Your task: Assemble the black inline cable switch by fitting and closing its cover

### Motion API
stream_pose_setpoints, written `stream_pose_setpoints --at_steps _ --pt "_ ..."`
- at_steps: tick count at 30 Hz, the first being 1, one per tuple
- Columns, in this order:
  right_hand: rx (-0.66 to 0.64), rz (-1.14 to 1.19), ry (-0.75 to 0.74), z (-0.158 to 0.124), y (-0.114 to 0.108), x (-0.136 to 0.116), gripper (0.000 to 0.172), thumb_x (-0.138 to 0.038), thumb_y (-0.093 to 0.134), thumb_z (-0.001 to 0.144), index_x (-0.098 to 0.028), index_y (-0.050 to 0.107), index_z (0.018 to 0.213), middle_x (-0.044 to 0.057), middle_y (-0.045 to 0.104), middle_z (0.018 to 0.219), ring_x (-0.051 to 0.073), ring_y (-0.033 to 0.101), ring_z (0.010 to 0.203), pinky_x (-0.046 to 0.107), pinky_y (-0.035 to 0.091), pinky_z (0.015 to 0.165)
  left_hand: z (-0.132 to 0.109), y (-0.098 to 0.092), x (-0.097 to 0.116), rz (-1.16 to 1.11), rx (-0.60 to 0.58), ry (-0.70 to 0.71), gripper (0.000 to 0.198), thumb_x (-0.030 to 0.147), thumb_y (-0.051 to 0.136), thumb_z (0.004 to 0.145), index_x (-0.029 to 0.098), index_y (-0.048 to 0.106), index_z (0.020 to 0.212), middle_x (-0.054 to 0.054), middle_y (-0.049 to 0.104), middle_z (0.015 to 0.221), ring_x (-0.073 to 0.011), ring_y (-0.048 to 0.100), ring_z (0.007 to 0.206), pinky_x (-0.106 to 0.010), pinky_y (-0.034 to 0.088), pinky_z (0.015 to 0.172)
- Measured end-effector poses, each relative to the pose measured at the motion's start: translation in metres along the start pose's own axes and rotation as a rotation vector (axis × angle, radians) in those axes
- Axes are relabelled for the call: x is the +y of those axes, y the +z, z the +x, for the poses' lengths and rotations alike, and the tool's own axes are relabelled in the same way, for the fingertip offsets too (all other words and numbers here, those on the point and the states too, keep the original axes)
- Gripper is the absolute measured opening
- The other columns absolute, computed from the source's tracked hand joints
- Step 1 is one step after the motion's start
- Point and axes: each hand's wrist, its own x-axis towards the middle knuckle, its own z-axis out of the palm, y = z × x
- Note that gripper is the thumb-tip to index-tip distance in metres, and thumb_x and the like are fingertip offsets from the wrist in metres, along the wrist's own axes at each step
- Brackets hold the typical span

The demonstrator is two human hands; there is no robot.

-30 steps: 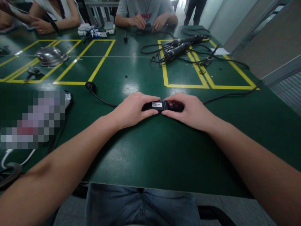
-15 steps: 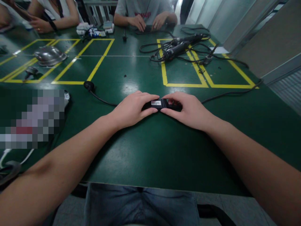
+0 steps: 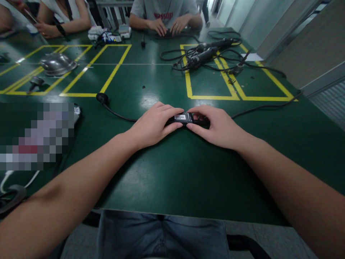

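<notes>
A small black device with a white printed label point(image 3: 180, 117) lies between my two hands, low over the green table. My left hand point(image 3: 151, 126) grips its left part between thumb and fingers. On the right, my right hand point(image 3: 215, 126) has thumb and fingertips closed about its other end, and the palm hides part of it. A black cable point(image 3: 118, 116) runs from behind my left hand to a round black end piece point(image 3: 102, 98). Another cable point(image 3: 258, 110) leads from my right hand toward the table's right edge.
Black tools with tangled cords point(image 3: 205, 55) lie over yellow tape outlines at the back right. A metal bowl-shaped part point(image 3: 58, 64) and a small dark fitting point(image 3: 35, 83) are at the left. A blurred-out device point(image 3: 45, 133) lies nearer. Across the table, a co-worker's hands point(image 3: 168, 28) handle something dark.
My hands and the black device have shifted very slightly to the right in view. Both hands keep their hold on it.
</notes>
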Motion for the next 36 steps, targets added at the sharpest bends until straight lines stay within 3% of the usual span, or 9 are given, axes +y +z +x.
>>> stream_pose_setpoints --at_steps 6,15,23,36 --pt "0.008 0.022 0.009 -0.0003 -0.0016 -0.0032 0.034 -0.044 0.072 0.098 -0.022 0.077 0.124 0.008 0.08 0.1 0.028 0.068 0.083 0.042 0.055 0.078 -0.0002 0.001 -0.0012 -0.006 0.063 0.036 0.047 0.047 0.06 0.118 0.019 0.072 0.154 -0.015 0.082 0.143 -0.032 0.074 0.129 -0.049 0.053 0.118" --pt "0.014 -0.01 -0.031 -0.001 -0.0004 0.0003 0.027 -0.044 0.072 0.099 -0.024 0.076 0.117 0.011 0.081 0.109 0.031 0.071 0.091 0.046 0.057 0.085 0.0013 0.006 0.0018 -0.054 0.005 0.004 0.043 0.036 0.066 0.115 0.02 0.072 0.155 -0.014 0.083 0.144 -0.0311 0.075 0.131 -0.051 0.055 0.119" --pt "-0.004 -0.003 -0.036 -0.0005 -0.0036 0.0015 0.025 -0.043 0.075 0.098 -0.024 0.076 0.114 0.009 0.079 0.103 0.029 0.07 0.085 0.043 0.055 0.079 0.0009 0.0023 0.0033 -0.059 0.017 -0.021 0.042 0.033 0.074 0.112 0.021 0.076 0.153 -0.012 0.086 0.14 -0.0289 0.078 0.13 -0.047 0.056 0.12" --pt "-0.032 -0.029 -0.007 0.0006 -0.0075 -0.0001 0.025 -0.047 0.079 0.099 -0.026 0.08 0.113 0.01 0.082 0.107 0.031 0.073 0.09 0.046 0.058 0.084 0.0044 -0.0026 0.006 -0.111 0.004 -0.096 0.042 0.034 0.079 0.106 0.024 0.082 0.147 -0.008 0.088 0.136 -0.0292 0.083 0.124 -0.044 0.061 0.116"
